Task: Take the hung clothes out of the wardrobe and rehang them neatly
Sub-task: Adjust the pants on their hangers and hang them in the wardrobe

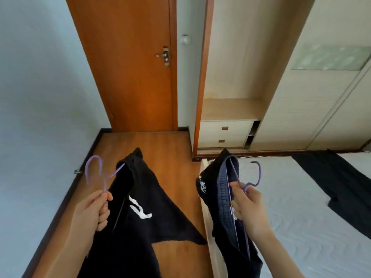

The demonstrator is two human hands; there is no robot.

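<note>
Left hand (94, 209) pinches a purple wire hanger (96, 173) carrying a black printed garment (138, 209), right hand (248, 207) clamps another purple hanger (255, 175) with dark clothing (216, 189).

Two bare forearms come in from the bottom edge, with no sleeves, watch, bracelet or rings to be seen. The left hand (94, 209) and right hand (248, 209) are ungloved, the fingers (103, 214) with short, plain nails.

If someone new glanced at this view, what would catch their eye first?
Probably the two purple hangers carrying dark clothes: the left hand holds one over the wooden floor, the right hand another at the bed's edge. Behind them stand the orange door and the open wardrobe, showing no clothes.
</note>
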